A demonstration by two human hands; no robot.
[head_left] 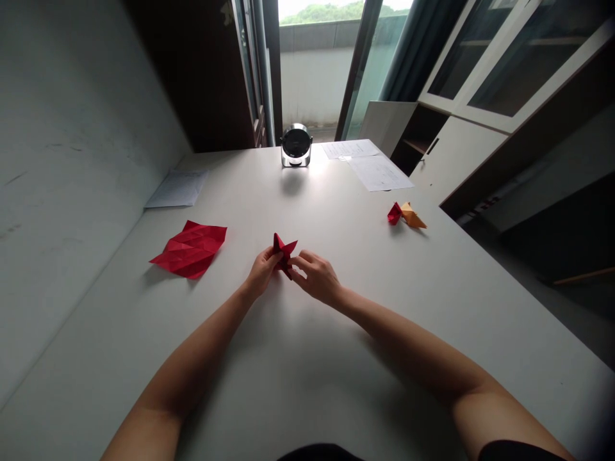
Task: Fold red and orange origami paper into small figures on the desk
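A folded red origami paper with several pointed tips is held just above the middle of the white table. My left hand grips it from the left, thumb across its front. From the right, my right hand closes its thumb and fingertips on the lower right part of the paper. The exact contact of the right fingertips is partly hidden by the fingers. To the left lies a creased red paper sheet, unfolded, with its edges lifting off the table.
At the right rest a small red folded paper and an orange folded paper, touching or nearly so. A small round fan-like device stands at the back edge. Printed sheets lie back right, other papers by the left wall.
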